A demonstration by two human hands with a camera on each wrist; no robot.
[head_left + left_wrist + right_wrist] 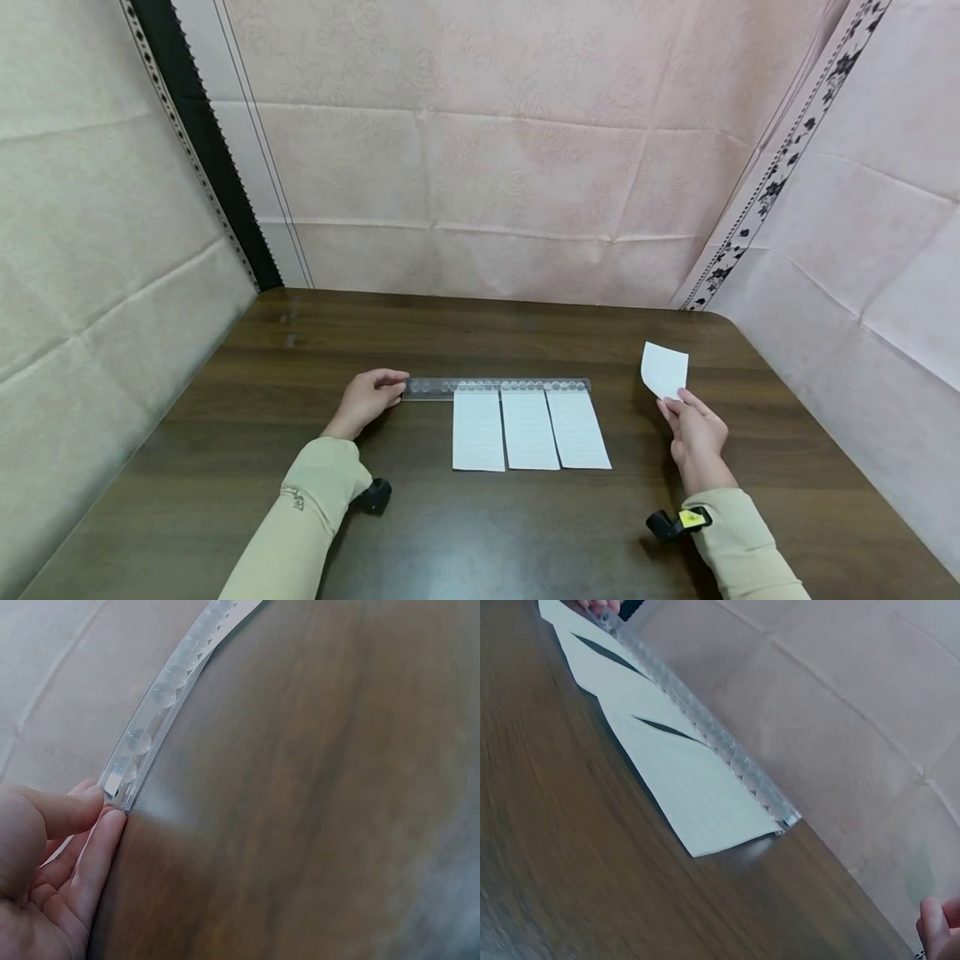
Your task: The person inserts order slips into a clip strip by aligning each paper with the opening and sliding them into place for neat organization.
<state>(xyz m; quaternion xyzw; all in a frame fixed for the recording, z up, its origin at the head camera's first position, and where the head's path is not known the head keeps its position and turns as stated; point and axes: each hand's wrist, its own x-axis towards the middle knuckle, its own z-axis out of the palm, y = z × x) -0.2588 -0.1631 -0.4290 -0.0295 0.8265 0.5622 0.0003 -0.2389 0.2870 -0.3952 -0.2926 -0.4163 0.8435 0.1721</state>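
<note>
Resting left hand against ruler

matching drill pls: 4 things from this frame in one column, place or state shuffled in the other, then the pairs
Things:
1. clear strip
2. three lined sheets
3. small white paper
4. table

Place or state:
A. held up off the table by the right hand
B. flat side by side, top edges at the strip
C. dark brown wood, under everything
D. pinched at its end by the left hand

Pairs: 1-D, 2-B, 3-A, 4-C
</note>
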